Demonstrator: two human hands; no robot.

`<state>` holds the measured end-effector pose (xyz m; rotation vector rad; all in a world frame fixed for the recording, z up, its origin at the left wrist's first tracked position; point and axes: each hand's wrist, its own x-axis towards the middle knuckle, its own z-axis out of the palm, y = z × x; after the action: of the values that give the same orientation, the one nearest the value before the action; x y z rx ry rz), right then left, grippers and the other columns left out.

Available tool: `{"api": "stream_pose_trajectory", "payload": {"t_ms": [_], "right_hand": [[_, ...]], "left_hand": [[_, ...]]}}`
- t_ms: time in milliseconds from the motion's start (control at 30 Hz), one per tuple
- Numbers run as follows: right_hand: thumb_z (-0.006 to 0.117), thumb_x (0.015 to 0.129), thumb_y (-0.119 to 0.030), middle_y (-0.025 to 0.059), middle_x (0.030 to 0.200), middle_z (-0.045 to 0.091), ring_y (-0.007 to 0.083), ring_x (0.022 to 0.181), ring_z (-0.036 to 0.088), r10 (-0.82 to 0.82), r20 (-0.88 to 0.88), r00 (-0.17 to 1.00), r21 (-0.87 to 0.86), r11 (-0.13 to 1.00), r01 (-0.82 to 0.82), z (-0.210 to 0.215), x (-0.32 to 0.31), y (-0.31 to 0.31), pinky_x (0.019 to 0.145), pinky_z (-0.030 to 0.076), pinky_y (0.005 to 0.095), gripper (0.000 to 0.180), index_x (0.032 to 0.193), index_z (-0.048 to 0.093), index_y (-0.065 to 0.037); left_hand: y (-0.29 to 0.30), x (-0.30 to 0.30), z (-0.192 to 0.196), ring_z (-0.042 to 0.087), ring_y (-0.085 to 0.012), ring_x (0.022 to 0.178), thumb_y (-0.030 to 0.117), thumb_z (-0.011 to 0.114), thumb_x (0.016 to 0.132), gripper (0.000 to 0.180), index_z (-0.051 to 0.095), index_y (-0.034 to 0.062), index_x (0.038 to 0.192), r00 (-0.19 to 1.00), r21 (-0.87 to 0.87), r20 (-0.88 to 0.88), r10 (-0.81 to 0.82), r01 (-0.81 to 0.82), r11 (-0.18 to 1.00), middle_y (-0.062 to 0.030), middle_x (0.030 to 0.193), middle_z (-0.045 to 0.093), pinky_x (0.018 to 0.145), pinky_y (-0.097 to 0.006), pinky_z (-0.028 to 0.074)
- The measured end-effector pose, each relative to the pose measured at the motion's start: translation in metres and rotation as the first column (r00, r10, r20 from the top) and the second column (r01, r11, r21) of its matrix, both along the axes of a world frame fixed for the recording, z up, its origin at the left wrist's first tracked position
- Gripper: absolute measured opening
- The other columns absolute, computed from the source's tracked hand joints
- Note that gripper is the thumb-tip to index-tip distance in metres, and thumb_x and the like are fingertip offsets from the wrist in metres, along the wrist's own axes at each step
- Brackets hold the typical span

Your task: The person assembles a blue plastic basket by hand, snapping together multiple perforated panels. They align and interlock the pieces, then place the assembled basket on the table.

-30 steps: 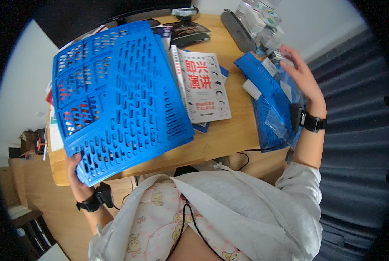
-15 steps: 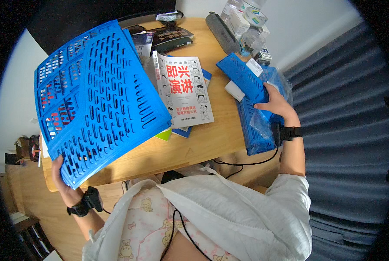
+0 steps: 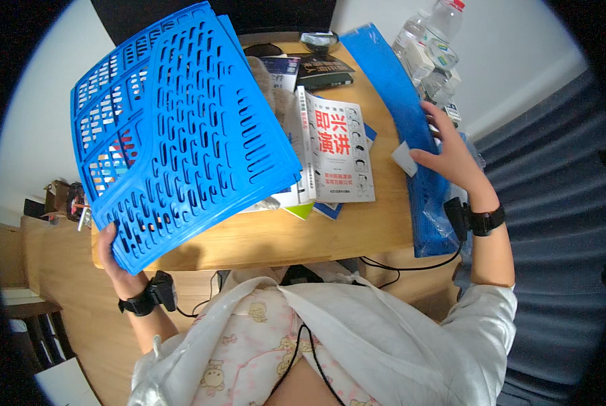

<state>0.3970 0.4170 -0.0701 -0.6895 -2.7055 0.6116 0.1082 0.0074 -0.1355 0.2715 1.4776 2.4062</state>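
My left hand point(image 3: 115, 256) grips the lower left corner of several flat blue perforated plastic panels point(image 3: 201, 122), layered together and raised at a tilt over the desk's left side. Slots and a lattice pattern pierce them. At the right, my right hand point(image 3: 452, 152) grips a long narrow blue plastic panel point(image 3: 381, 64), thumb on its left side and fingers at its right edge. Its upper end reaches toward the back of the desk. Beneath the wrist lie more blue plastic pieces point(image 3: 428, 233), partly under clear film. A small white card point(image 3: 404, 159) is by my right thumb.
Books with a white cover point(image 3: 343, 152) on top lie mid-desk. Behind them are dark books point(image 3: 323, 70) and a black monitor point(image 3: 249, 17). Clear bottles point(image 3: 445, 24) and small boxes stand at the back right. A dark curtain point(image 3: 553, 203) hangs at the right; a black cable point(image 3: 411, 268) runs below.
The narrow blue panel now extends farther toward the back of the desk, and my right hand has shifted with it. My left hand keeps hold of the large panels. The view has shifted.
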Motion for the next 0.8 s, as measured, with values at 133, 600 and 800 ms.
{"api": "stream_pose_trajectory", "payload": {"t_ms": [133,600,800], "right_hand": [[0.069,0.07,-0.035,0.0218,0.125,0.038,0.0326,0.114,0.041,0.156,-0.073,0.985,-0.078,0.984,-0.161,-0.022,-0.066,-0.022,0.094,0.036,0.0363,0.08,0.13,0.029,-0.001],[0.067,0.066,-0.048,0.0312,0.111,0.045,0.0426,0.102,0.049,0.135,0.285,0.949,-0.033,0.991,-0.13,-0.063,-0.173,-0.051,0.084,0.044,0.0427,0.079,0.114,0.04,0.008],[0.068,0.072,-0.029,0.0236,0.119,0.046,0.0303,0.103,0.053,0.306,0.091,0.948,-0.161,0.944,-0.289,-0.072,-0.168,-0.035,0.086,0.044,0.0382,0.07,0.124,0.032,0.002]], "left_hand": [[-0.003,-0.007,-0.017,0.055,-0.0226,0.1,0.028,0.052,0.078,0.056,0.038,-0.001,0.124,1.0,0.016,-0.024,0.006,-0.006,1.0,-0.0136,0.116,0.052,0.086,-0.034,0.045],[0.006,-0.016,-0.012,0.056,-0.0231,0.097,0.024,0.054,0.077,0.054,0.04,-0.0011,0.123,0.996,-0.033,0.079,-0.039,0.042,0.999,-0.0138,0.113,0.054,0.085,-0.034,0.046],[0.003,0.002,-0.005,0.055,-0.0257,0.101,0.022,0.054,0.078,0.054,0.038,-0.0023,0.124,0.994,-0.074,0.092,-0.05,0.057,0.996,-0.0153,0.115,0.053,0.087,-0.038,0.045]]}}
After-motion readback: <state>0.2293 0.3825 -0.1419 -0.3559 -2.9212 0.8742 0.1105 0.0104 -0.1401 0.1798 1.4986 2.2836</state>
